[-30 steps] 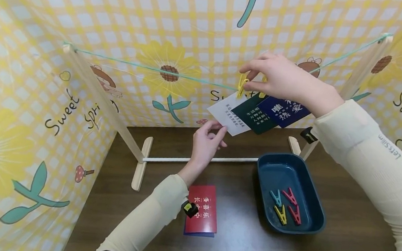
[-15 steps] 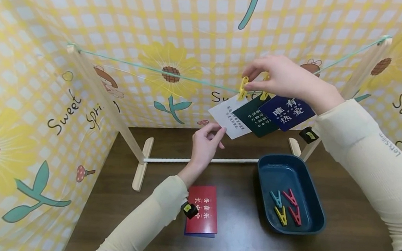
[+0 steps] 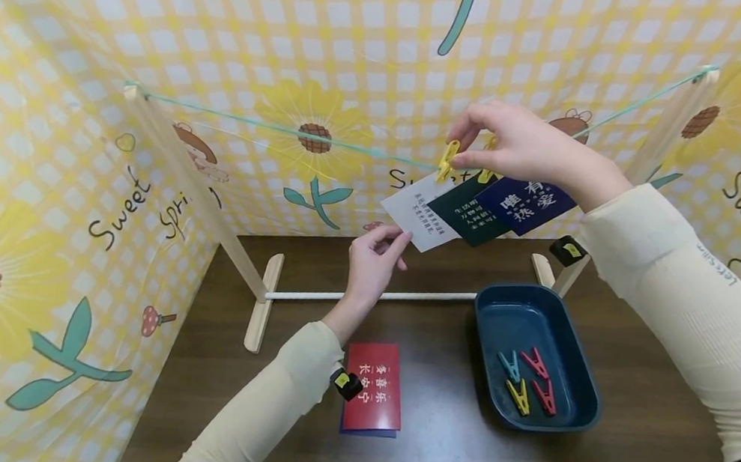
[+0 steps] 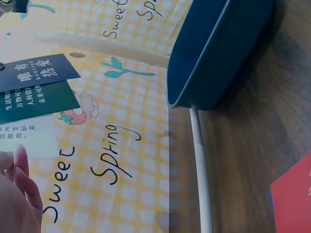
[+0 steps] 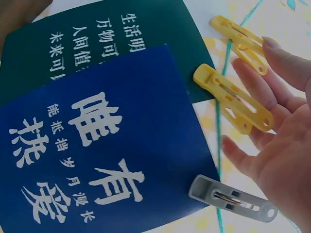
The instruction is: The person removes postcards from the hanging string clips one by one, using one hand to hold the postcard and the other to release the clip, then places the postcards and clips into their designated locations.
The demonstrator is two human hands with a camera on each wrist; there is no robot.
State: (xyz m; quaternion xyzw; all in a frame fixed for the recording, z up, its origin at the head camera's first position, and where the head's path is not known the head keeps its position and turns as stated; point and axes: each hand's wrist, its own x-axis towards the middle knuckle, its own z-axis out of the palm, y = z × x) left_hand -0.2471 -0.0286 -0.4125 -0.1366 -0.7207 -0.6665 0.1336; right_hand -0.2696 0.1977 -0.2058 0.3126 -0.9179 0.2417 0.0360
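Observation:
My left hand [image 3: 370, 265] pinches the lower edge of a white card [image 3: 419, 210] printed with dark characters. At the card's top corner, my right hand [image 3: 518, 145] pinches a yellow clothespin [image 3: 446, 161] on the green string [image 3: 253, 122]. Beside the white card hang a dark green card [image 3: 470, 211] and a blue card [image 3: 526, 202], overlapping each other. The right wrist view shows a second yellow clothespin [image 5: 233, 99] at the green card and a grey clothespin [image 5: 231, 198] at the blue card. Whether the pinched clothespin grips the white card fully is hard to tell.
Wooden posts [image 3: 195, 190] joined by a white rod [image 3: 431, 296] carry the string. A dark blue tray [image 3: 538, 313] on the right contains several clothespins [image 3: 535, 363]. A red card [image 3: 379, 405] lies on the brown table over a blue one. Checked cloth [image 3: 389, 52] stands behind.
My left hand has drifted slightly left along with the white card's lower edge. The hanging cards have swayed a little. The right hand keeps its hold on the yellow clothespin.

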